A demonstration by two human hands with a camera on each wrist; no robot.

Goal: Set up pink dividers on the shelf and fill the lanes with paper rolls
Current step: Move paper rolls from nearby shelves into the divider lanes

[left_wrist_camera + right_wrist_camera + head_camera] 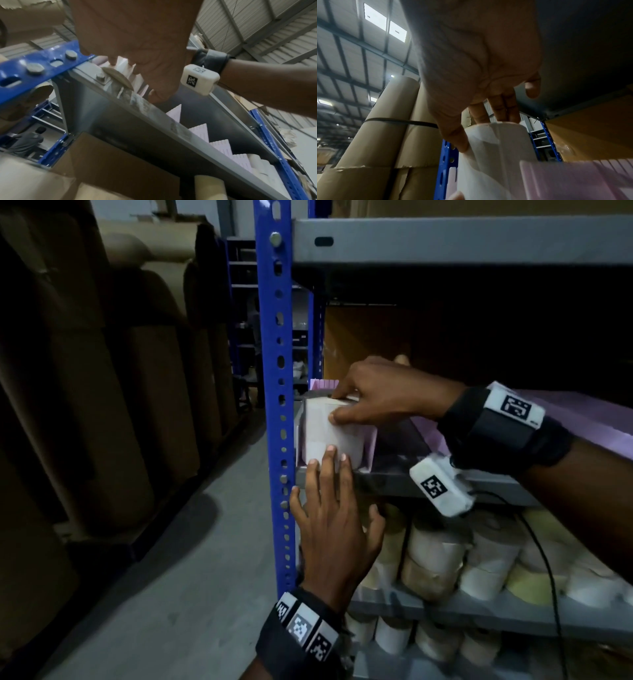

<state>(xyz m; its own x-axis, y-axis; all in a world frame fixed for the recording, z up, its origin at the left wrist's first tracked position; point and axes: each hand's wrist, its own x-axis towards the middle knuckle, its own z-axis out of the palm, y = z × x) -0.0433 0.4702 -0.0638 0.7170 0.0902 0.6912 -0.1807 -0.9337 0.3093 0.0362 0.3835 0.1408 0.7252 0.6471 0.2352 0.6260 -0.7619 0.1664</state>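
**Roll half-seated in the end lane: tipping and a shoved divider are the risks**

Head view: the white paper roll (pixel 330 436) stands at the front of the leftmost lane on the shelf (pixel 387 484), just beside the blue upright (pixel 279 392), with a pink divider (pixel 371 445) against its right side. The right hand (pixel 383 395) has its grip curled over the roll's top edge, thumb on the near face. The left hand (pixel 334 529) is flat, its straight fingertips (pixel 329 451) pressing the roll's lower front and holding nothing. With the push low and the hold high, uneven pressure could tilt the roll or wedge it crooked in the lane.

Left wrist view: from below the shelf lip, more pink dividers (pixel 199 129) stand in a row along the shelf, with other rolls beyond. They look light; a sideways push on the roll could lean the nearest one and narrow the neighbouring lane.

Right wrist view: the right hand's fingers (pixel 503 108) and thumb pinch the roll's top rim (pixel 496 135). The wrapper looks smooth, so I judge this shallow grip could slip if the roll catches.
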